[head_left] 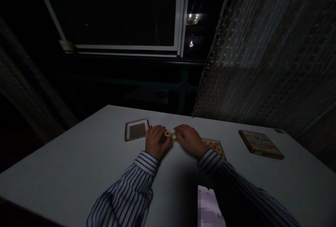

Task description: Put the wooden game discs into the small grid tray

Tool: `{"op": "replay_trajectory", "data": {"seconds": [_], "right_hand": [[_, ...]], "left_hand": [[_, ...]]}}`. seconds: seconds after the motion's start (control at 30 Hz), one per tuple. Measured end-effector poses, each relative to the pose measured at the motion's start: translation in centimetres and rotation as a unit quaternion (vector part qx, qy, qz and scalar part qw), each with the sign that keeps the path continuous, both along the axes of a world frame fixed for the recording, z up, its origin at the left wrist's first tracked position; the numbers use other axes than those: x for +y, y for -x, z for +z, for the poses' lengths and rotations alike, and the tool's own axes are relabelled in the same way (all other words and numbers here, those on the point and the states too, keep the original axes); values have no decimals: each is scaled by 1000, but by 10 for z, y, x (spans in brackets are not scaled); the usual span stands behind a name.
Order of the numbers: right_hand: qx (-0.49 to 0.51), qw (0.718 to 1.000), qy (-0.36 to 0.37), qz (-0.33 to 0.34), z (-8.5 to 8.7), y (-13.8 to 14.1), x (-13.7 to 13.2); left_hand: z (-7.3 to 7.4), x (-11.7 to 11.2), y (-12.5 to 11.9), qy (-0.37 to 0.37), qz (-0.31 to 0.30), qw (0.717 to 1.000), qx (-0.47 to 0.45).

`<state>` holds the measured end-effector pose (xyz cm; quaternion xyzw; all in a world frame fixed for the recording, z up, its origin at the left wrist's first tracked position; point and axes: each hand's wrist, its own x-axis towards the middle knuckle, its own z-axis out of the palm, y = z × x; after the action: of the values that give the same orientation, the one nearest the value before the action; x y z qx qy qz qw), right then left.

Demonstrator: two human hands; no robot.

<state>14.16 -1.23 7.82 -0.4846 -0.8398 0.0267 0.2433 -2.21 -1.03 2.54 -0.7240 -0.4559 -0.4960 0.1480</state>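
Note:
Between the thumb and forefinger of my left hand (156, 141) is a round xiangqi piece (167, 133), pale with a dark character on it. Close by on the right, my right hand (191, 141) bends its fingers down over another pale piece (176, 139), and its fingertips look pinched on one of the small pieces there. How many pieces lie between the hands is hard to make out in the dim light. A shallow box (219, 146) holding several pieces with red and dark characters stands partly behind my right wrist.
An upturned tray-like lid (126, 132) lies left of my left hand. A closed, printed flat box (259, 144) rests at the right on the white table (86, 164). A lit phone (210, 207) sits at the near edge. A bead curtain (252, 55) hangs beyond the table.

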Motion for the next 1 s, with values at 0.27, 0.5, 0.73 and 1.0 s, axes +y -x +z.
{"op": "replay_trajectory", "data": {"seconds": [0.27,0.5,0.73,1.0], "right_hand": [[13,1000,3,-24,4,-23,-10],[19,999,4,-42,0,-37,-20],[24,998,1,-54,1,-48,-32],[17,997,21,-67,2,-60,-41]], "left_hand": [[3,-7,-7,7,-10,1000,2],[4,-13,-17,13,-31,999,5],[4,-15,-24,15,-51,999,6],[5,-19,-34,62,-81,995,-24]]}}
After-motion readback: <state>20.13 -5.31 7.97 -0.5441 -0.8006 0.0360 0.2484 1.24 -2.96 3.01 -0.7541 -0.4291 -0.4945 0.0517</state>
